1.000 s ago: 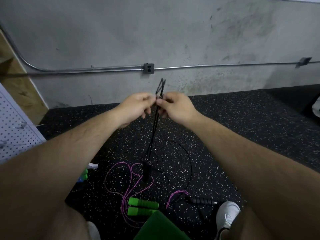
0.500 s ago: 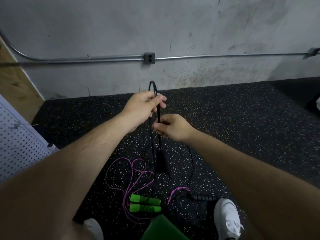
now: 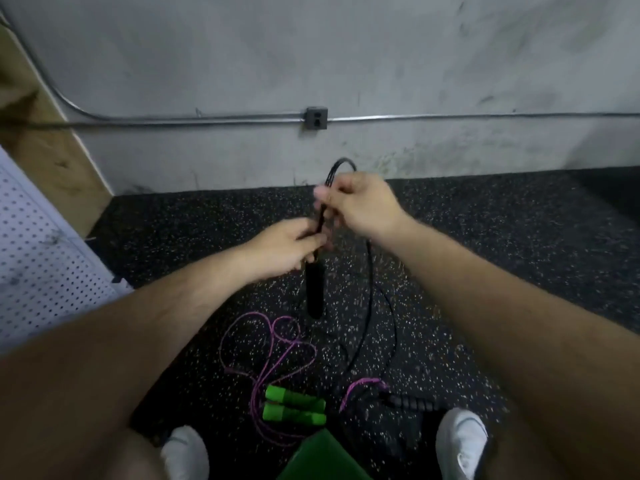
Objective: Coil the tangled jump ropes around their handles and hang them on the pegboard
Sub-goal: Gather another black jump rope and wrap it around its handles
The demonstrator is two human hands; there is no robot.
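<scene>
**Head view**

- Black jump rope [image 3: 369, 289]: thin, smooth cord, folded into several strands and held up in mid-air before the base of the wall. Rounded loop protruding above the right hand. Slack trailing in a long curve down to the floor.
- Black handles [image 3: 314, 292]: matte, cylindrical, blurred into one dark shape. Hanging upright just below the left hand.
- Right hand [image 3: 360, 202]: the upper of the two. Thumb and curled fingers pinching the folded strands just under the loop.
- Left hand [image 3: 287, 245]: lower, just beside the right. Fingers curled round the strands directly above the black handles.
- Purple jump rope [image 3: 268, 344]: thin cord lying in loose, overlapping loops on the floor.
- Green handles [image 3: 294, 407]: chunky, bright, lying side by side and touching.
- Ribbed handle [image 3: 412, 403]: black, lying flat on the floor near the right-side shoe.
- Pegboard [image 3: 41, 265]: white perforated sheet, scuffed, at far left.
- Floor [image 3: 519, 244]: black rubber, pale-speckled.
- Wall [image 3: 346, 46]: grey, smudged concrete.
- Conduit [image 3: 173, 119]: slim metal tube, running into a small outlet box [image 3: 316, 118].
- Shoes [image 3: 460, 441]: white, at the bottom edge.
- Green sheet [image 3: 322, 459]: flat, between the shoes, kind unclear.
</scene>
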